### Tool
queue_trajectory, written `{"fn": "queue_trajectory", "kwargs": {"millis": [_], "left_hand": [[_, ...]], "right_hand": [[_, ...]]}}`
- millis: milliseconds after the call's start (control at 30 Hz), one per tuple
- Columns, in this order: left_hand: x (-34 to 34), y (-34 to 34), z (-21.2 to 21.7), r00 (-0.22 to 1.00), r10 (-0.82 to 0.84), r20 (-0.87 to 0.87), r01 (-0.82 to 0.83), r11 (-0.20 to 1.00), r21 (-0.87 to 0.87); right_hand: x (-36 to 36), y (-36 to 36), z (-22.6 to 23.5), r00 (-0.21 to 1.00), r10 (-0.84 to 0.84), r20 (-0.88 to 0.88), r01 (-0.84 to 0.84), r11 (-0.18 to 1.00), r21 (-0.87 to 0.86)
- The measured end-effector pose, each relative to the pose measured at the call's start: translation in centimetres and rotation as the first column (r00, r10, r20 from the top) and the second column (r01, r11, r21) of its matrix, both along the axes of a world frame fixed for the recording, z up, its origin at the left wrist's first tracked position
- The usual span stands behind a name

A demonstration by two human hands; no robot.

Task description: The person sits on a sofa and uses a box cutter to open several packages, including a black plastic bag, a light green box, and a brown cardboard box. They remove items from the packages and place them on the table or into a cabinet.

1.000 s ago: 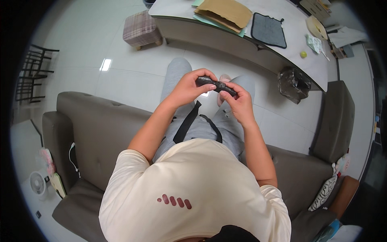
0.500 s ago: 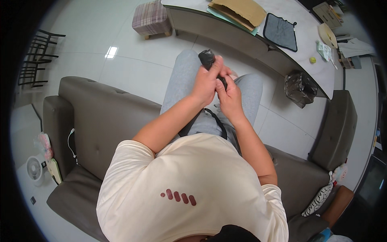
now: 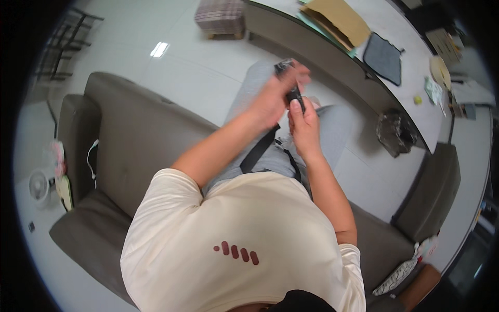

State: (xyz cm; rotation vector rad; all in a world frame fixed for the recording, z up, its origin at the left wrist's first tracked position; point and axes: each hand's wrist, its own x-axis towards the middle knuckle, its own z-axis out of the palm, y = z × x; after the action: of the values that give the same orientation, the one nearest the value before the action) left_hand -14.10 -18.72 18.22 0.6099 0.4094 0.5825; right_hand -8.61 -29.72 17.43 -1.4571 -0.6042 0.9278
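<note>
A long black bundle (image 3: 296, 98) with a shiny, plastic-looking surface is held upright above my lap; its exact kind is not clear. My right hand (image 3: 306, 127) is closed round its lower part, thumb lying along it. Across the upper part lies my left hand (image 3: 273, 99), smeared by motion, its fingers reaching over the bundle's far side. Whether those fingers grip cannot be made out. The bundle's wider top end (image 3: 283, 65) shows past the left hand. Black straps (image 3: 260, 151) lie on my grey trousers.
I sit on a brown sofa (image 3: 140, 135). Ahead to the right, a desk (image 3: 416, 112) carries a brown envelope (image 3: 340, 23) and a dark grey pouch (image 3: 383, 58). A bin with a black liner (image 3: 395, 132) stands beside it. A checked stool (image 3: 221, 18) is at the far side.
My left hand has loosened from its wrap round the bundle and moves quickly over its upper part. The right hand keeps hold. The whole view has shifted, with the desk and stool farther right.
</note>
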Motion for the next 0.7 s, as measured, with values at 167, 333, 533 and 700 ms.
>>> {"fn": "queue_trajectory", "kwargs": {"millis": [167,333,533,700], "left_hand": [[-1.0,-0.5,0.2,0.993,0.027,-0.117,-0.039,0.994,-0.106],[-1.8,2.3,0.3,0.993,0.113,-0.024,-0.115,0.942,-0.315],[-3.4,4.9,0.5,0.981,0.150,0.121,-0.072,0.866,-0.495],[-5.4,6.0,0.9,0.941,0.277,0.193,-0.171,0.884,-0.435]], "right_hand": [[-0.9,0.9,-0.1,0.875,0.104,0.472,-0.067,0.993,-0.095],[-1.2,1.3,0.8,0.831,0.262,0.491,-0.171,0.960,-0.222],[-1.8,1.4,2.5,0.844,0.322,0.430,-0.228,0.940,-0.255],[-0.8,1.8,1.5,0.948,0.224,0.227,-0.222,0.974,-0.034]]}}
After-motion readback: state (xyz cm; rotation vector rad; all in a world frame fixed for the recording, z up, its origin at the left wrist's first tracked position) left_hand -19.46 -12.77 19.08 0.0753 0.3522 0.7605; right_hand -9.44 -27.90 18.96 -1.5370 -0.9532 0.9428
